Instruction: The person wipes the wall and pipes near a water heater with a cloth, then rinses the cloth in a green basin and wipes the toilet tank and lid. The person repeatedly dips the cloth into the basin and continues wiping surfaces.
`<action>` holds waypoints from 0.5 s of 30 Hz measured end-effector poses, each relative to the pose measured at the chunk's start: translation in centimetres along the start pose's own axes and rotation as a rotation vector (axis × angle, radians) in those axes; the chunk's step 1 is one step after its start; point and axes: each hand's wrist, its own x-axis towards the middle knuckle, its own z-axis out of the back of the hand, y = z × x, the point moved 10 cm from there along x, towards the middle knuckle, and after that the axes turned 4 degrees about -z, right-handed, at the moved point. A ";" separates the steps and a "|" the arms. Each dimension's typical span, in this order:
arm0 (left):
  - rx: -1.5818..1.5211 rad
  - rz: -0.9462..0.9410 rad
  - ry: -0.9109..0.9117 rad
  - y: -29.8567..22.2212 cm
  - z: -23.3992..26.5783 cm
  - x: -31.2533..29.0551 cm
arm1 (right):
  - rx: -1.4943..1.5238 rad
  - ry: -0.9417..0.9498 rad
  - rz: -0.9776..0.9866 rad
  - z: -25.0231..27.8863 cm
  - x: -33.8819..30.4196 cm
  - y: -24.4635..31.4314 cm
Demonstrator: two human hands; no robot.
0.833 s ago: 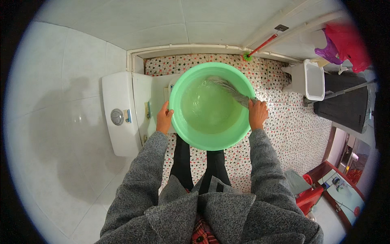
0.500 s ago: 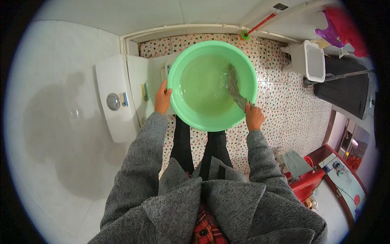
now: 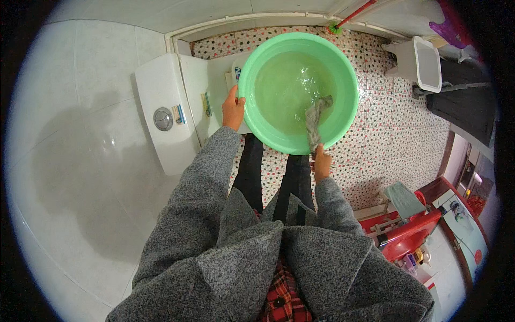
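Note:
A round light-green basin (image 3: 347,102) holds cloudy water and seems to rest partly over the toilet seat. My left hand (image 3: 233,111) grips its left rim, thumb on the edge. At the near right rim, my right hand (image 3: 322,163) is closed on one end of a wet grey cloth (image 3: 313,126). From there the cloth runs over the rim, and its far end lies in the water. Ripples and glints show on the water beyond the cloth.
To the left is a white toilet tank (image 3: 153,86) with a round flush button. A red-handled brush (image 3: 351,19) leans by the far wall. At right stand a white bin (image 3: 426,67) and a dark box-like object (image 3: 461,104); a red washbasin (image 3: 413,236) is at the near right.
My right hand has moved left and toward me along the rim, drawing the cloth with it. My left hand keeps its hold on the basin. The whole view has shifted slightly.

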 end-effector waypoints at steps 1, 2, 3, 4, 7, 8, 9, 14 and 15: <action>0.026 -0.003 0.008 -0.3 -0.1 0.1 | 0.098 0.017 -0.149 -1.4 -1.0 -1.6; 0.051 -0.004 0.013 -0.6 -0.2 0.1 | 0.217 0.075 -0.258 -3.2 -1.7 -3.1; 0.027 -0.005 0.017 -0.6 -0.2 0.2 | 0.333 0.137 -0.366 -5.2 -2.4 -4.5; 0.001 -0.005 0.021 -0.5 -0.3 0.3 | 0.432 0.199 -0.434 -7.3 -3.4 -5.1; -0.039 0.014 0.072 -0.4 -0.7 0.5 | 0.697 0.316 -0.570 -13.2 -6.3 -4.9; -0.045 0.023 0.093 -0.4 -0.7 0.6 | 0.772 0.325 -0.581 -14.6 -6.6 -4.7; -0.064 0.034 0.098 -0.4 -0.7 0.6 | 0.849 0.334 -0.592 -15.9 -6.7 -4.5; -0.131 0.079 0.062 0.5 -0.1 0.9 | 0.941 0.522 -0.729 -23.5 -9.1 -0.4; -0.163 0.073 0.077 0.7 0.1 1.1 | 0.924 0.563 -0.755 -24.8 -9.5 0.9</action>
